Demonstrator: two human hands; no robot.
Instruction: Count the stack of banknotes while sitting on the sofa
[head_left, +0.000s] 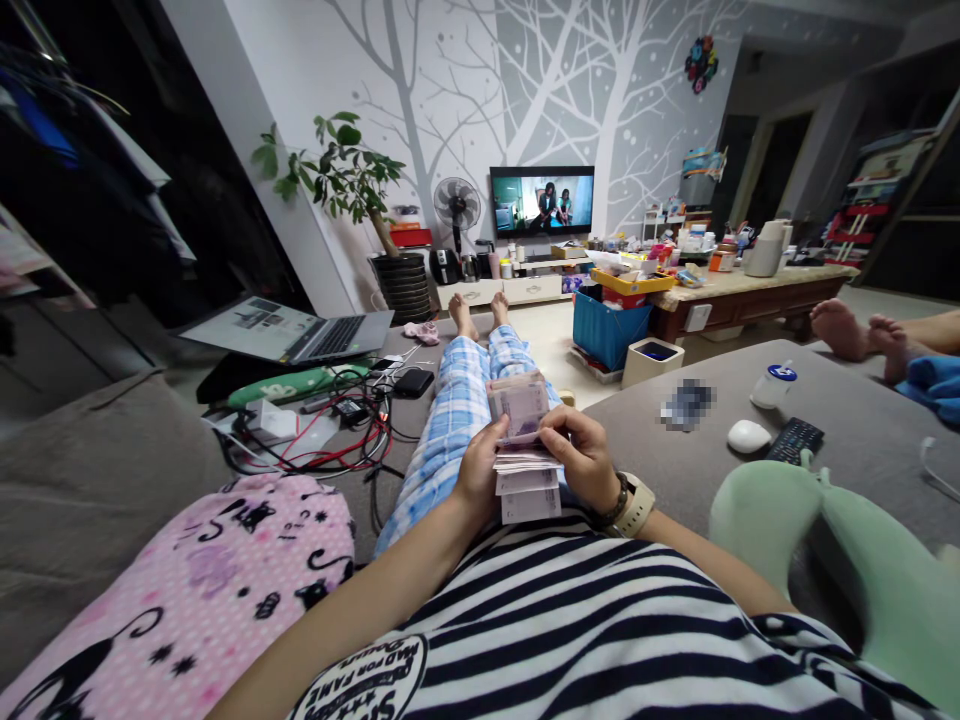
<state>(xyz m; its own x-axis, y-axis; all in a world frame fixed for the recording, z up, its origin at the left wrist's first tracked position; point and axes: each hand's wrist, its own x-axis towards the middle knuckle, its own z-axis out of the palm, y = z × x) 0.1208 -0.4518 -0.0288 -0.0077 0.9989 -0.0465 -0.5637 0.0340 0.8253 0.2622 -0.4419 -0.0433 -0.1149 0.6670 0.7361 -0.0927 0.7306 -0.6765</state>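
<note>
A stack of pale purple-grey banknotes (519,402) is bent over in front of my belly, with its lower ends fanned in steps toward me. My left hand (480,462) is closed around the stack's left side, its thumb lying on the front. From the right, my right hand (583,452) pinches the edge of the notes between thumb and finger. A pale watch (636,502) and a dark bracelet sit on my right wrist. Under the notes lie my legs in blue plaid trousers (431,440), stretched out on the sofa.
To the left are a laptop (341,338), tangled cables (360,412) and a pink cat-print cushion (277,530). On the right lie a white mouse (748,436), a small keyboard (796,440), a lidded cup (772,386) and a green neck pillow (757,500). Another person's feet (840,328) rest beyond.
</note>
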